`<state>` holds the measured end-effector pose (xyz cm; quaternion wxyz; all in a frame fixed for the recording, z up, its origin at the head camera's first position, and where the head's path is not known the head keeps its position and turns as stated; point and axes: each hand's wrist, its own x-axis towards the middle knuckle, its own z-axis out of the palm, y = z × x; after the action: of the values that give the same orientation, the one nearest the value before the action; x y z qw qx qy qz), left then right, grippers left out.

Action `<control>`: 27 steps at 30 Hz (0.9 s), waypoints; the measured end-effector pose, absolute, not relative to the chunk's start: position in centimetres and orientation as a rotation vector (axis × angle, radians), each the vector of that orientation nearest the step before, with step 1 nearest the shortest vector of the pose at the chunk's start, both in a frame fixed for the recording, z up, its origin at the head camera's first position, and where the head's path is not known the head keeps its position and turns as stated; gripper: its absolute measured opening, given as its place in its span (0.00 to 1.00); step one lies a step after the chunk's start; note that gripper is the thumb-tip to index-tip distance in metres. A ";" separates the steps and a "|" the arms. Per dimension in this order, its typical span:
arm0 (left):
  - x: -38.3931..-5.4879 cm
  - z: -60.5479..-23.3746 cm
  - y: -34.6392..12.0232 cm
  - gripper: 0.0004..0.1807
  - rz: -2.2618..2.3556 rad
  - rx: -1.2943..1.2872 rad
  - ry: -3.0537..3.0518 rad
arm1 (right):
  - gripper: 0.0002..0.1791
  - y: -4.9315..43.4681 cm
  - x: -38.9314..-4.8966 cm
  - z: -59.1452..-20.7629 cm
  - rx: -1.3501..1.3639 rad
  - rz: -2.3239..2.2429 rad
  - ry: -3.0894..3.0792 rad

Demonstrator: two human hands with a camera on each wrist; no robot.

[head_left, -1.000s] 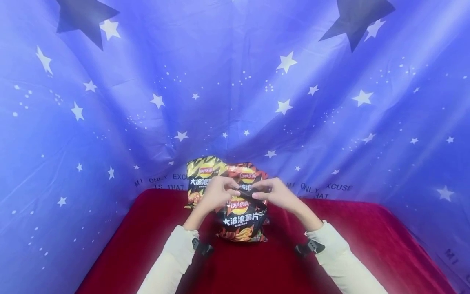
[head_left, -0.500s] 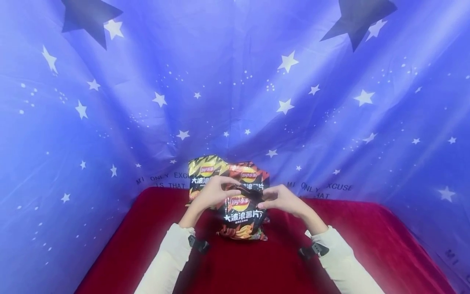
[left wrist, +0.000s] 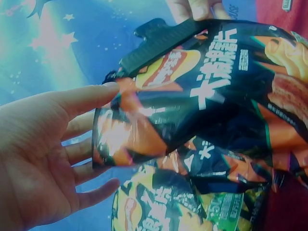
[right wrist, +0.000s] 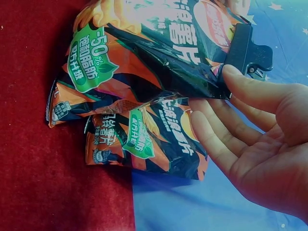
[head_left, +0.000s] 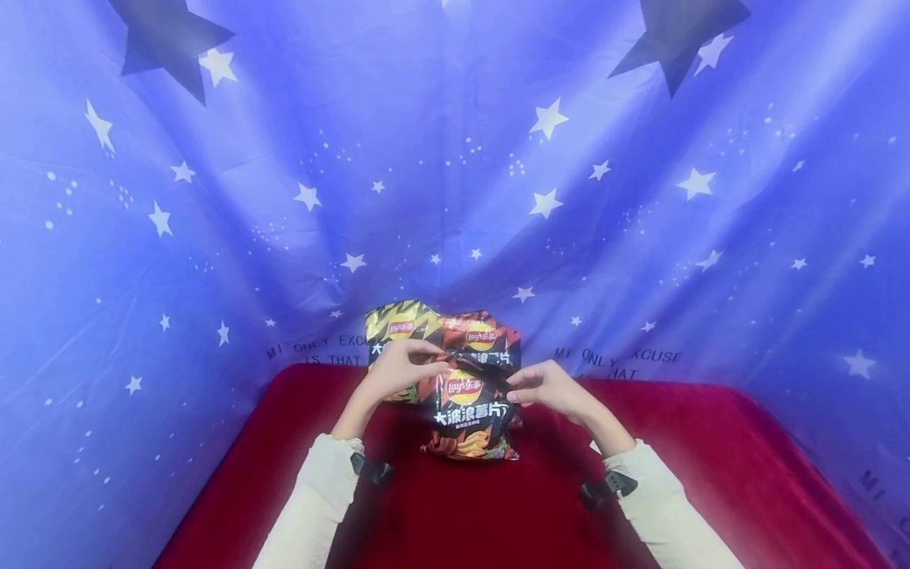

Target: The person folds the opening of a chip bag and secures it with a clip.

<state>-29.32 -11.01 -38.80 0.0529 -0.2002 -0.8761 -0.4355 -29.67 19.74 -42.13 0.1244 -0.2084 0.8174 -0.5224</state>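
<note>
A black and orange chip bag (head_left: 469, 427) stands in front, its top folded over and held by a black clip (right wrist: 240, 48). My left hand (head_left: 394, 371) pinches the bag's upper left corner; in the left wrist view the thumb lies by the clip's end and the other fingers go behind the bag. On the opposite side my right hand (head_left: 550, 389) pinches the upper right corner, thumb in front beside the clip (left wrist: 161, 45) and fingers behind. Both palms face inward.
Close behind stand a yellow and black chip bag (head_left: 401, 320) at left and an orange and black one (head_left: 483, 332) at right. Red cloth (head_left: 469, 514) covers the table. A blue star-patterned curtain (head_left: 441, 213) rises around its back and sides.
My hands have drawn apart from the middle of the clip, the left going left and the right going right and slightly down. More of the clip and the bag's top now shows.
</note>
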 end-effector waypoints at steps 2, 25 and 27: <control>-29.3 -39.0 -11.6 0.20 -1.369 -0.585 -2.648 | 0.19 19.8 -29.7 -42.2 -0.606 -1.527 2.377; -30.4 -43.9 -15.6 0.30 -2.296 -0.429 -2.540 | 0.18 20.4 -30.1 -42.3 -0.545 -1.549 2.318; -30.3 -44.2 -15.5 0.28 -2.317 -0.463 -2.524 | 0.18 20.4 -30.1 -42.4 -0.542 -1.546 2.317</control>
<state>-30.25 -15.49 -44.24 -0.1571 -0.1323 -0.7210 -0.6618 -30.06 20.40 -42.42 0.1514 -0.1888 0.8070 -0.5386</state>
